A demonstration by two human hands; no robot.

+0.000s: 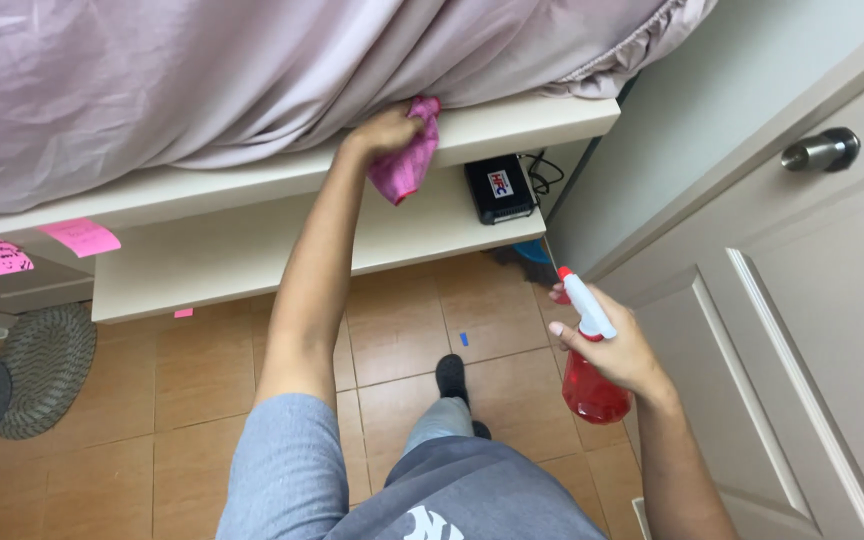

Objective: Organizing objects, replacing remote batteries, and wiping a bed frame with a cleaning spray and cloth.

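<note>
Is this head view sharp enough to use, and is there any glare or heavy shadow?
Head view: even, soft light, mostly sharp; the left hand with the pink cloth is slightly soft, the right hand and spray bottle clear; small glint on the door knob; shadow under the shelf.

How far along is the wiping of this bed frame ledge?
Done: nothing shows as finished; no wet streaks or cleaned patches can be told apart. In hand: the left hand presses a pink cloth on the cream ledge under the bedsheet; the right hand holds a red spray bottle. Left: the lower shelf beside the black box looks untouched.
</note>
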